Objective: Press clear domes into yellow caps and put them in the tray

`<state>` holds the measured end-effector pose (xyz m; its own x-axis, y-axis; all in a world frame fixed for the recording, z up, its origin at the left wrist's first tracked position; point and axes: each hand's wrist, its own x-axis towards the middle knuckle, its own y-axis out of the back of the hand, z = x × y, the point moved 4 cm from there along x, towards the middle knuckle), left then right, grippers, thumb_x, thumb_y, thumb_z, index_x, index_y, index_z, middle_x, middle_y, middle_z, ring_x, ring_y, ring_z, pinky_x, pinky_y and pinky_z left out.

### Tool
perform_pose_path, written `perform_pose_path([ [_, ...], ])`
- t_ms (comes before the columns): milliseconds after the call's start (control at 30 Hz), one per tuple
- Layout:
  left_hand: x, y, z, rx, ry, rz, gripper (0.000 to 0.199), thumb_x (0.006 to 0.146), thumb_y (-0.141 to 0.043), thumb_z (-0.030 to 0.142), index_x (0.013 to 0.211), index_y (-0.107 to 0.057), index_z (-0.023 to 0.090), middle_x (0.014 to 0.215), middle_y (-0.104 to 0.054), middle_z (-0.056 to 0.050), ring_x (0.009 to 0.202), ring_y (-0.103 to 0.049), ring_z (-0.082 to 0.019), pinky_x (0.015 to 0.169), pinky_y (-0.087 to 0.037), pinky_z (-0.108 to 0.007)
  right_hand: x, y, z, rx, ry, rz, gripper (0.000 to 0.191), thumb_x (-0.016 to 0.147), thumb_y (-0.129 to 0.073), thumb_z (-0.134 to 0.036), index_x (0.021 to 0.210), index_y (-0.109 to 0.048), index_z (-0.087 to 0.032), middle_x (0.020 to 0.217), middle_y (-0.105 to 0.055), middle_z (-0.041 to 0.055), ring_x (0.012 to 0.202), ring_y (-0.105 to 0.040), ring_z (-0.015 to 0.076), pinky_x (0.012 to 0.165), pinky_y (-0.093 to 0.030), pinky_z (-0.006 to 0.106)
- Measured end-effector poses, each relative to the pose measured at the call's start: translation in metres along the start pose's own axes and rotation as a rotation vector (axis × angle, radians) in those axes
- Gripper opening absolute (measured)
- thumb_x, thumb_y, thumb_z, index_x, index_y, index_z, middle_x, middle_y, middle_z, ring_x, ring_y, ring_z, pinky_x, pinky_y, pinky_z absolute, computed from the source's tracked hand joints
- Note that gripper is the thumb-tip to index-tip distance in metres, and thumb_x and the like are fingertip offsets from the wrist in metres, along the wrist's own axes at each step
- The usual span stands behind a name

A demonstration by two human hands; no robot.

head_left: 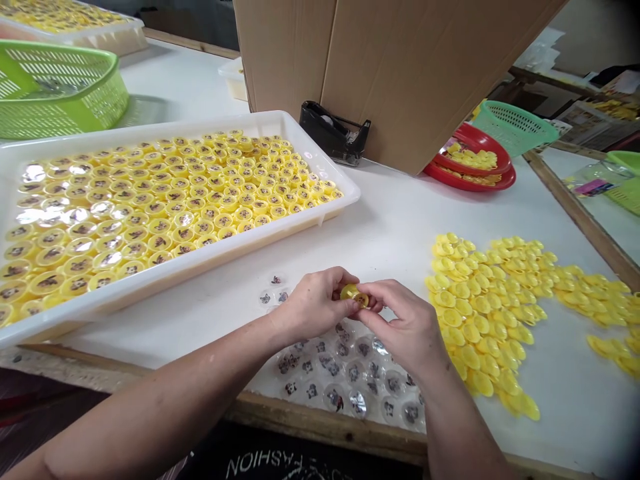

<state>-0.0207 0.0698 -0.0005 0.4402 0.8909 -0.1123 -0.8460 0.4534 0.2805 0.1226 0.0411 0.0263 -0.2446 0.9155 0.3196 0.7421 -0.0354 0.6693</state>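
Left hand: the left hand is closed, its fingertips pinching one side of a small round yellow plastic capsule.
Right hand: the right hand is also closed on the capsule, gripping it from the opposite side.
Capsule: it sits between both hands, held above the counter, with a dark printed picture partly showing on its face.
Beside the hands: clear plastic domes with small animal prints lie on the counter below and just left of the hands, some under the wrists.
Right of the hands: loose yellow plastic shells lie spread in a wide patch, just beside the right hand.
Left of the hands: a white plastic tray holds tight rows of assembled yellow capsules, picture side up.
Far side: a cardboard box, a black tape dispenser, stacked red plates holding yellow pieces, and a green basket.
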Motion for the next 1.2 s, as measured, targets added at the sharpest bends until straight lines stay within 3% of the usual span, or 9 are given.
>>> perform_pose_path([
  [100,-0.002,0.003,0.004,0.008,-0.018,0.043,0.028,0.074,-0.062,0.024,0.1,-0.055,0.016,0.089,-0.068,-0.005,0.076,-0.062,-0.015,0.066,-0.048,-0.027,0.001,0.004,0.012,0.142,-0.122,0.01,0.033,0.076,-0.067,-0.019,0.107,-0.061,-0.024,0.097,-0.059,0.0041,0.074,-0.058,0.014,0.065,-0.053,0.03],
  [233,-0.005,0.007,0.013,0.035,-0.065,0.048,0.019,0.075,-0.062,0.021,0.093,-0.061,0.016,0.083,-0.067,-0.002,0.072,-0.061,-0.012,0.063,-0.046,-0.024,0.001,0.001,0.021,0.338,-0.24,-0.067,0.025,0.08,-0.064,-0.026,0.104,-0.061,-0.022,0.098,-0.062,0.0052,0.081,-0.062,0.016,0.075,-0.053,0.033],
  [433,-0.007,0.005,0.016,-0.005,-0.065,0.08,0.016,0.076,-0.064,0.024,0.09,-0.064,0.017,0.08,-0.068,-0.001,0.07,-0.06,-0.012,0.061,-0.045,-0.021,0.0,-0.004,0.018,0.529,-0.256,0.003,0.018,0.077,-0.068,-0.026,0.093,-0.062,-0.02,0.085,-0.068,0.0018,0.076,-0.064,0.0144,0.071,-0.054,0.029],
  [700,-0.011,0.006,0.024,0.229,-0.135,0.1,0.01,0.077,-0.06,0.025,0.082,-0.064,0.017,0.07,-0.064,0.0,0.063,-0.056,-0.012,0.057,-0.039,-0.023,-0.001,-0.008,0.018,0.624,-0.301,-0.025,0.017,0.073,-0.071,-0.027,0.086,-0.064,-0.02,0.074,-0.065,-0.0001,0.066,-0.059,0.0123,0.062,-0.052,0.027],
  [900,-0.009,0.004,0.019,-0.028,-0.036,0.03,0.021,0.075,-0.066,0.032,0.084,-0.062,0.014,0.073,-0.063,-0.002,0.064,-0.052,-0.012,0.056,-0.039,-0.022,-0.001,-0.004,0.019,0.616,-0.353,-0.022,0.019,0.072,-0.072,-0.031,0.084,-0.064,-0.018,0.071,-0.063,0.0004,0.065,-0.058,0.0129,0.059,-0.05,0.025],
  [1033,-0.006,0.001,0.018,-0.3,-0.077,-0.004,0.035,0.075,-0.066,0.042,0.092,-0.058,0.013,0.08,-0.061,-0.004,0.07,-0.052,-0.012,0.061,-0.041,-0.023,-0.001,0.001,0.017,0.65,-0.351,0.014,0.02,0.073,-0.071,-0.032,0.086,-0.063,-0.019,0.076,-0.065,0.0001,0.07,-0.059,0.0134,0.063,-0.05,0.024],
  [1200,-0.007,0.002,0.022,-0.11,-0.086,0.073,0.026,0.079,-0.06,0.039,0.086,-0.06,0.015,0.073,-0.058,-0.002,0.066,-0.049,-0.013,0.058,-0.037,-0.023,0.0,0.0,0.015,0.678,-0.344,0.007,0.021,0.072,-0.072,-0.035,0.081,-0.063,-0.019,0.071,-0.063,-0.0001,0.064,-0.058,0.0138,0.058,-0.049,0.024],
])
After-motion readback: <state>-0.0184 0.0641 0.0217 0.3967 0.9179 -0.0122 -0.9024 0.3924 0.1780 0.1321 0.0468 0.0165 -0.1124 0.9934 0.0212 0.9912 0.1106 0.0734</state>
